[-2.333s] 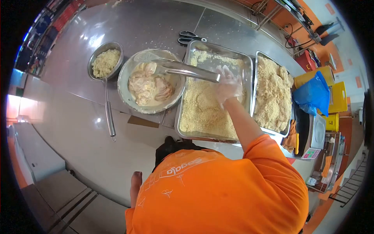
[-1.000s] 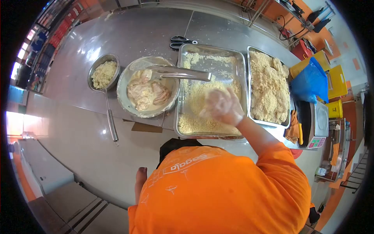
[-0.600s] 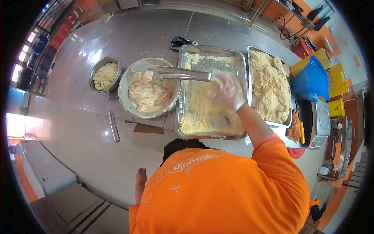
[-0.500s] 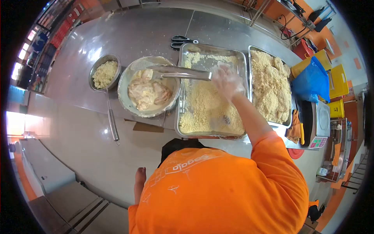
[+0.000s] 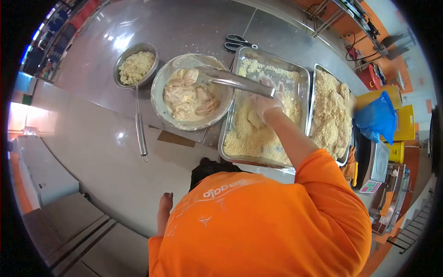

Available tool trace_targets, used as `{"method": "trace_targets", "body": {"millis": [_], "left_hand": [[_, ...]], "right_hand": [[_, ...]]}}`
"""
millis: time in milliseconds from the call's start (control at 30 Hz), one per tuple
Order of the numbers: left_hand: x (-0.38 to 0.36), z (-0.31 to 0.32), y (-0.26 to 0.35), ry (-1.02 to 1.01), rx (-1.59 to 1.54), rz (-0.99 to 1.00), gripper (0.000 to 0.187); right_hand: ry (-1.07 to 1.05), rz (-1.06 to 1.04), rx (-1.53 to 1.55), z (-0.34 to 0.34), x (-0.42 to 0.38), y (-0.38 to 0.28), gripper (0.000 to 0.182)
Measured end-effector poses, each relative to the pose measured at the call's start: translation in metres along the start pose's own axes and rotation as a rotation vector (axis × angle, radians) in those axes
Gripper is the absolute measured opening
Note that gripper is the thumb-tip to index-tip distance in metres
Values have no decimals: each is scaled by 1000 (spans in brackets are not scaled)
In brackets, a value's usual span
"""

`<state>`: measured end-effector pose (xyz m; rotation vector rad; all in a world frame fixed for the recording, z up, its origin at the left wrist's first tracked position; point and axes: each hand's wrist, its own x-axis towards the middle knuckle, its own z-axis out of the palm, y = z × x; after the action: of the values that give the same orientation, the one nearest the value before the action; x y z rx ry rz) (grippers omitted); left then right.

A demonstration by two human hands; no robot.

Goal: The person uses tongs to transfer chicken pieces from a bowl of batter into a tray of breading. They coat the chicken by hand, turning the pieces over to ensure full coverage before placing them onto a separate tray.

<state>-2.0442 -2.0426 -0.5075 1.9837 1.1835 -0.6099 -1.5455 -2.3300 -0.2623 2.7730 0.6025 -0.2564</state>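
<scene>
Bottom of the frame: orange shirt (image 5: 258, 221), worn by the person. Left of it, lower centre: left hand (image 5: 166, 201), down at the side, away from the tabletop (image 5: 184, 27); too small to tell how its fingers stand. Right of centre: metal tray (image 5: 305, 87), holding loose crumbs (image 5: 244, 141), mounded mid-tray and thin toward the far end. At the mound: right hand (image 5: 273, 102), clear-gloved, fingers partly spread, partly hidden; cannot tell whether they grasp anything. Crumbs judged light, dry, apt to run between fingers; best gathered from beneath with a cupped palm. Farther right, just beside: second tray (image 5: 314, 83), heaped high with crumb-covered contents (image 5: 330, 115). Left of the first tray: pale bowl (image 5: 158, 92), containing meat (image 5: 180, 94) in milky batter; judged soft, limp, slippery, best held around the thickest part. Across the bowl: metal tongs (image 5: 240, 83), one end projecting above the first tray, overlapping the right hand in view; contact cannot be told. Judged stiff and smooth. Upper left: long-handled sieve (image 5: 116, 74) with a pale crumbly heap. Top centre: scissors (image 5: 239, 42), dark-handled, beyond the first tray's corner.
</scene>
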Motion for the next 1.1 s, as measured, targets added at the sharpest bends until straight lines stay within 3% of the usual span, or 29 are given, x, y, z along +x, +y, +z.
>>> {"method": "trace_targets", "body": {"millis": [67, 133, 200, 267, 300, 333, 400, 467, 500, 600, 667, 767, 867, 967, 1067, 1100], "left_hand": [[-43, -36, 63, -1, 111, -10, 37], [-60, -45, 77, 93, -46, -7, 36], [-64, -49, 78, 23, -19, -56, 38], [-61, -35, 58, -20, 34, -106, 39], [-54, -25, 37, -47, 80, -116, 40], [-12, 12, -41, -88, -88, -103, 41], [-22, 0, -12, -37, 168, 9, 41], [-17, -10, -2, 9, 18, -58, 40], [-52, -48, 72, 5, 44, -89, 37], [-41, -48, 65, 41, -47, -32, 36], [-53, -58, 94, 9, 67, -33, 36], [-50, -66, 105, -31, 169, -21, 36], [-33, -67, 112, 6, 138, 59, 36], [-43, -75, 130, 51, 65, 65, 35], [-42, -74, 122, 25, 80, 54, 35], [-38, -69, 114, 4, 139, 44, 37]], "right_hand": [[199, 12, 61, -8, -3, -7, 49], [217, -116, -3, 4, -3, -22, 44], [150, -175, 41, 7, -8, -34, 42], [9, -164, 179, -32, -19, -39, 43], [42, -143, 168, -40, -25, -41, 43], [81, -120, 151, -48, -29, -41, 44], [129, -68, 60, -54, -24, -30, 48], [99, -20, -33, -40, -13, -6, 54], [74, 7, -52, -32, -9, 6, 57], [-40, 139, 55, -12, -6, 22, 60], [-142, 154, 46, -9, -4, 20, 61], [-67, 140, 216, -15, -5, 21, 60], [38, 76, 136, -18, -12, 27, 58], [-139, 75, -191, 0, -3, 57, 57], [-122, 329, 88, -2, -10, 42, 56], [-161, 277, 83, -14, -15, 38, 54]]}}
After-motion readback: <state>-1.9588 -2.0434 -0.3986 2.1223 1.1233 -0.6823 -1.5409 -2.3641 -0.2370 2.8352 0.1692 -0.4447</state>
